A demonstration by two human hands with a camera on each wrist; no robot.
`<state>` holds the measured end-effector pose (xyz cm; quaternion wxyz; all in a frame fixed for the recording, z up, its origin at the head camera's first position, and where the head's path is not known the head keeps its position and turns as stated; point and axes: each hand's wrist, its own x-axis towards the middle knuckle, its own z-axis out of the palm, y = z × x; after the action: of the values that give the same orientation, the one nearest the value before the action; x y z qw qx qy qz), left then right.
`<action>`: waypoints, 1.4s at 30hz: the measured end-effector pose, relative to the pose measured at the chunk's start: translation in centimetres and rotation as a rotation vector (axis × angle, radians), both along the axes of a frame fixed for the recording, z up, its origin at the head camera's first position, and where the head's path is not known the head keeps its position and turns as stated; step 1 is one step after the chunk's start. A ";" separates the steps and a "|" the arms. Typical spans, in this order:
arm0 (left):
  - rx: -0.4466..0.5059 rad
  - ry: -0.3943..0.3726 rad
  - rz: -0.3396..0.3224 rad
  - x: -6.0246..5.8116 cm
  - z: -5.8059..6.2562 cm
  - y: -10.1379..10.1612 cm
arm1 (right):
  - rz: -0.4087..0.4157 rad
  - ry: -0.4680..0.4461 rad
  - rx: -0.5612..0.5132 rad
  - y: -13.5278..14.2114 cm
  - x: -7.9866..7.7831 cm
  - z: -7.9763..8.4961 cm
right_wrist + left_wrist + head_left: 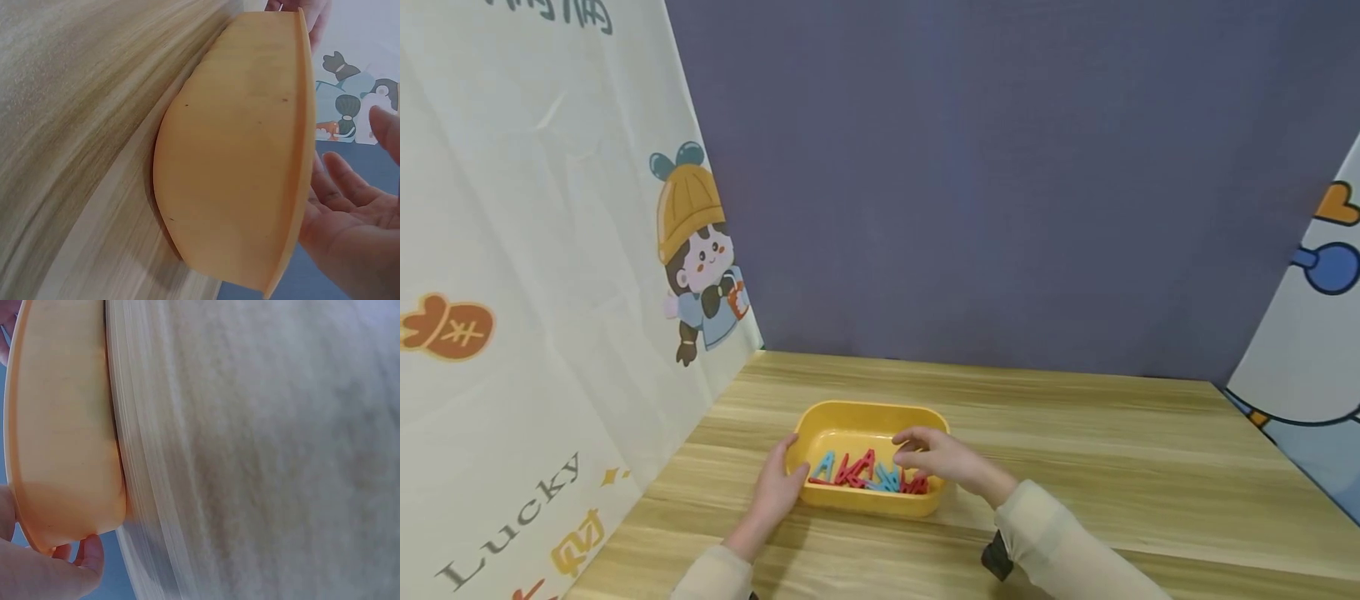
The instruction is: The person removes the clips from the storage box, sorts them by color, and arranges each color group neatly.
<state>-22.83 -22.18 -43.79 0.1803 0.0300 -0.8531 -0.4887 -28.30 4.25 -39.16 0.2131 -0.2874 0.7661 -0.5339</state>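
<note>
A yellow plastic bin (868, 500) stands on the wooden table with several red clothespins (854, 472) and blue clothespins (887, 478) lying along its near side. My left hand (780, 481) grips the bin's left end, its thumb at the rim and its fingers against the outer wall. Over the bin's right part hovers my right hand (942, 457), fingers loosely bent and nothing seen between them. In the right wrist view the bin's wall (234, 150) hides the clothespins and part of the right hand's fingers.
The wooden table (1097, 467) reaches back to a dark blue-grey panel (985, 192). A white printed sheet (550, 250) hangs at the left, and another printed sheet (1300, 358) at the right. Near the right sleeve is a small black object (997, 557).
</note>
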 end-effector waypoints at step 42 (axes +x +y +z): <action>-0.020 0.018 0.015 0.2 0.3 0.1 | -0.067 0.261 0.319 -2.5 -1.4 -1.1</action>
<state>-22.66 -22.03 -43.46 0.1919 0.0302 -0.8560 -0.4791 -29.66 1.73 -40.22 0.1369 -0.2909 0.8712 -0.3709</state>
